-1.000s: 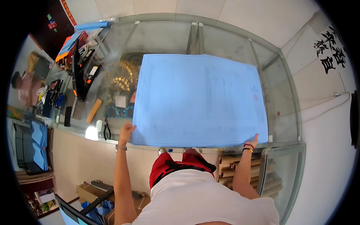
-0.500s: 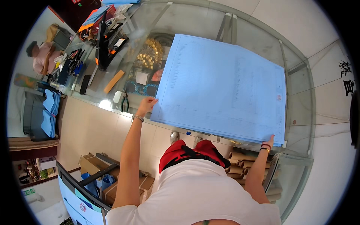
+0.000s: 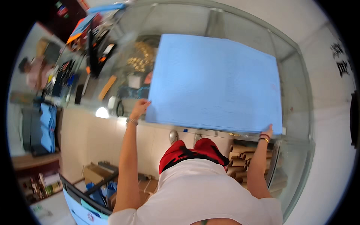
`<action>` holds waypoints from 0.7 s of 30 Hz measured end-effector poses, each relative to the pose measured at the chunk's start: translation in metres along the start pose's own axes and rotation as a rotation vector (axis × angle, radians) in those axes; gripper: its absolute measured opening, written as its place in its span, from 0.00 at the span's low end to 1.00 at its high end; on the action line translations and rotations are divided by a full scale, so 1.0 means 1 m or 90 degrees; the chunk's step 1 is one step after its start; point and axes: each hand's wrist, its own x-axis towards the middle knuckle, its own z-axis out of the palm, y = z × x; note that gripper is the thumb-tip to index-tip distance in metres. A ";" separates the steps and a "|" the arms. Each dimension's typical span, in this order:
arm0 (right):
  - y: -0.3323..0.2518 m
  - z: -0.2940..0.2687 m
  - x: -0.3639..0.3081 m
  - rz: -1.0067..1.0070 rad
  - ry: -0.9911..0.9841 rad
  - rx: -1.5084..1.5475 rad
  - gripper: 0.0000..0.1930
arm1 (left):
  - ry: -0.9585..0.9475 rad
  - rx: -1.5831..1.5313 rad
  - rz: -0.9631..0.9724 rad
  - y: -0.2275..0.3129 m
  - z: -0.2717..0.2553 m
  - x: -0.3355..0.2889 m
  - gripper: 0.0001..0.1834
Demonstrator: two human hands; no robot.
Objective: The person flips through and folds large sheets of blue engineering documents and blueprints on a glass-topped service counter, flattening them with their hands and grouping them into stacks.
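Observation:
A stack of large blue printed sheets [image 3: 213,82] lies flat on a glass-topped counter, its near edge close to the counter's front. My left hand [image 3: 140,108] is closed at the left edge of the stack, close to the near left corner, with the fingertips pinching the paper. At the near right corner, my right hand [image 3: 267,132] grips the sheets, the thumb on top and the other fingers hidden beneath. Fine lines of print on the sheets are too blurred to make out.
Left of the sheets lie a wooden strip [image 3: 107,87], pliers [image 3: 120,108] and a black stapler-like tool [image 3: 95,52]. Gold-coloured pieces [image 3: 141,58] show under the glass [image 3: 176,18]. Cardboard tubes [image 3: 243,155] sit below on the right. A person [image 3: 37,73] is at far left.
The view has turned slightly and blurred. The sheets' near edge now runs more level, and the right hand appears a little higher in view. Both hands keep hold of the sheets.

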 end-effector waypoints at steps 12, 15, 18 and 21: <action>0.013 0.004 -0.007 -0.033 0.171 0.009 0.18 | 0.267 0.435 0.251 -0.038 0.013 0.047 0.19; 0.024 -0.007 -0.013 -0.099 0.219 -0.004 0.19 | 0.325 0.429 0.241 -0.037 0.046 0.039 0.20; 0.034 -0.002 -0.013 -0.113 0.233 -0.063 0.21 | 0.402 0.389 0.203 -0.032 0.055 0.034 0.20; 0.034 -0.018 0.006 -0.145 0.285 -0.176 0.23 | 0.369 0.326 0.173 -0.032 0.071 0.033 0.20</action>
